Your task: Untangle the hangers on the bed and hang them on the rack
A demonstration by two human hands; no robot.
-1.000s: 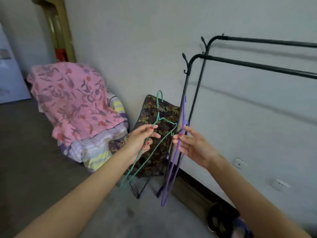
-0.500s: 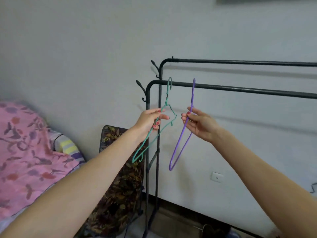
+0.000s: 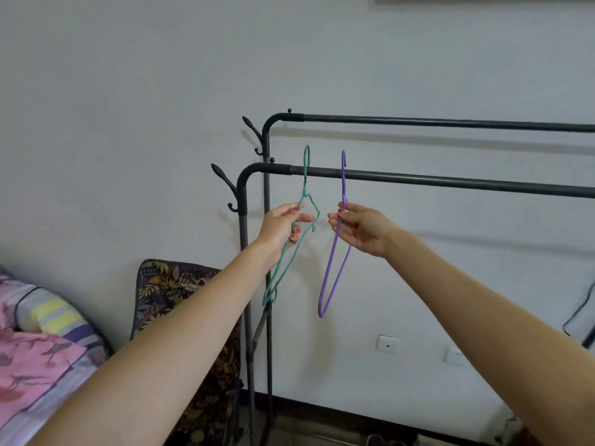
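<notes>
A black clothes rack with two rails stands against the white wall; its near rail runs to the right. My left hand pinches a green wire hanger just below its neck, with the hook raised above the near rail's left end. My right hand pinches a purple wire hanger at the neck, and its hook also reaches above the near rail. Whether either hook is over the rail I cannot tell.
The far rail runs behind and above. Side hooks stick out at the rack's left post. A leaf-patterned cushion leans on the wall. Pink and striped bedding lies at lower left. Wall sockets sit low on the right.
Both hands have lifted the hangers from waist height up to the near rail. The view has swung up and right, from the bed to the rack.
</notes>
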